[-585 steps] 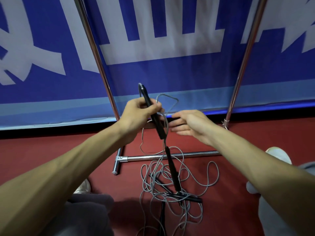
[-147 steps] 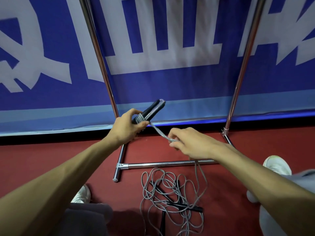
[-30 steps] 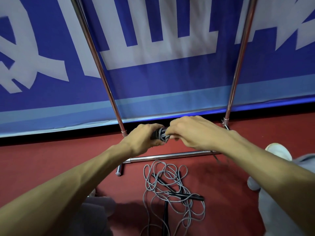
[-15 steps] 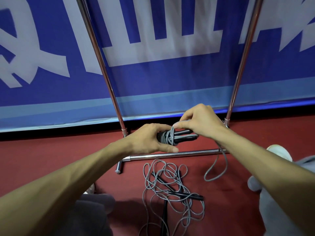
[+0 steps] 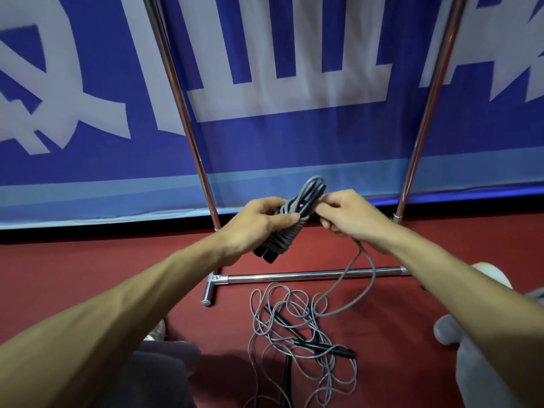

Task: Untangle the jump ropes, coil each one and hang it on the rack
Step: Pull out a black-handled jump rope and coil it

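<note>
The wound jump rope (image 5: 290,223), grey cord wrapped round its two black handles, is in the air above the rack's base bar (image 5: 309,275), tilted so that its top leans right. The left hand (image 5: 256,223) grips it round the middle, fingers and thumb curled over the windings. The right hand (image 5: 346,214) pinches the cord at the bundle's upper end with curled fingers. From under that hand the slack cord (image 5: 371,270) hangs in a loop that crosses the base bar. On the near side of the bar, the tangled ropes (image 5: 297,328) lie on the red floor (image 5: 88,269) in a loose heap with black handles among them. Two rack uprights (image 5: 188,128) rise beyond the bar, before a blue and white banner (image 5: 279,148). A white shoe (image 5: 494,275) shows by the bar's right end.
</note>
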A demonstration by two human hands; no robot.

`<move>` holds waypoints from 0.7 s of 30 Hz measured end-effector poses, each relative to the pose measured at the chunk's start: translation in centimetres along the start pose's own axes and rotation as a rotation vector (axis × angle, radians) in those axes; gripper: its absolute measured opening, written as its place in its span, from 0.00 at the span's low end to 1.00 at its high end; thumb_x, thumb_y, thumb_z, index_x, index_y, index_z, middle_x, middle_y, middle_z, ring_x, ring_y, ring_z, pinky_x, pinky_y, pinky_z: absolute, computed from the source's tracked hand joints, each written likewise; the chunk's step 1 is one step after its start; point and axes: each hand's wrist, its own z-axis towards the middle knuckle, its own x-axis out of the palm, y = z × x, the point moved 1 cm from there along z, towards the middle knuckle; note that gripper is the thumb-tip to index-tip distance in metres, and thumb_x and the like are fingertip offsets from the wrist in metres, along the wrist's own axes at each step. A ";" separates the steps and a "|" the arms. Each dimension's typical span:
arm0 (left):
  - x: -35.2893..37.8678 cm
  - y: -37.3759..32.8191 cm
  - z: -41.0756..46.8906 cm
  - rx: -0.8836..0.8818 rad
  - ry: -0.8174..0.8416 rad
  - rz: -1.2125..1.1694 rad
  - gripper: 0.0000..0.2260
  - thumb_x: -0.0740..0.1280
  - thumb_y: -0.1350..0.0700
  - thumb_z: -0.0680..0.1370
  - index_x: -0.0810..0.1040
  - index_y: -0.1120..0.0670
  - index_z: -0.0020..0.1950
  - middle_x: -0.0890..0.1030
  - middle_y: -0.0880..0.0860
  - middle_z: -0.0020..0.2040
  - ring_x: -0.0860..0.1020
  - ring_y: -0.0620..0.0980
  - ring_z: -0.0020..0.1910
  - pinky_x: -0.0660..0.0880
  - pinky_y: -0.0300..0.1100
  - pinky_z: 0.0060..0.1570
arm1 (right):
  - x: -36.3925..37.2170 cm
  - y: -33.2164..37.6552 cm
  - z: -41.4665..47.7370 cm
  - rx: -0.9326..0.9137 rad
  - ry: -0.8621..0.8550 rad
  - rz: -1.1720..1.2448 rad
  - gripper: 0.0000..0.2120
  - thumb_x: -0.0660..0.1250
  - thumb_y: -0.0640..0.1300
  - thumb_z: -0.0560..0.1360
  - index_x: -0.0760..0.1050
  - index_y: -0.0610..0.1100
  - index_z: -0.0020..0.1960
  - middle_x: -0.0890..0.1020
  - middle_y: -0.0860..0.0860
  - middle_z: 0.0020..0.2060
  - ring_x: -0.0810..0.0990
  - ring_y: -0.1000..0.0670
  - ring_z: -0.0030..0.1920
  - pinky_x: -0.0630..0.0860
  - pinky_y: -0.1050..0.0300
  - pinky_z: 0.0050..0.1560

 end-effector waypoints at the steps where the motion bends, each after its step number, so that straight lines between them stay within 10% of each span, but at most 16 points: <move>1: -0.3 0.1 0.1 -0.007 -0.040 -0.023 0.16 0.67 0.59 0.79 0.75 0.55 0.66 0.81 0.58 0.49 0.80 0.51 0.43 0.78 0.39 0.40 | 0.1 0.2 -0.2 -0.027 0.048 -0.026 0.10 0.61 0.43 0.80 0.76 0.45 0.41 0.74 0.49 0.28 0.66 0.53 0.24 0.63 0.60 0.26; 5: -0.9 0.6 0.5 -0.041 -0.154 -0.196 0.25 0.68 0.58 0.79 0.65 0.43 0.73 0.83 0.54 0.45 0.82 0.49 0.38 0.79 0.41 0.39 | 0.8 0.4 -0.9 -0.024 0.270 -0.097 0.08 0.60 0.41 0.81 0.70 0.49 0.60 0.75 0.48 0.29 0.68 0.54 0.20 0.66 0.63 0.22; 10: -0.7 1.2 0.9 -0.041 -0.228 -0.140 0.16 0.68 0.57 0.79 0.74 0.55 0.66 0.79 0.52 0.37 0.78 0.49 0.31 0.77 0.40 0.30 | 0.3 0.5 -1.0 -0.001 0.269 -0.495 0.06 0.62 0.47 0.81 0.69 0.47 0.56 0.77 0.50 0.35 0.77 0.51 0.24 0.77 0.57 0.28; 21: -0.9 2.0 1.2 0.139 -0.128 0.829 0.21 0.77 0.48 0.70 0.79 0.49 0.61 0.81 0.48 0.40 0.77 0.51 0.39 0.76 0.46 0.44 | 0.7 2.0 -3.1 -0.594 0.226 -0.961 0.06 0.59 0.50 0.82 0.72 0.50 0.52 0.79 0.54 0.50 0.77 0.49 0.53 0.70 0.54 0.44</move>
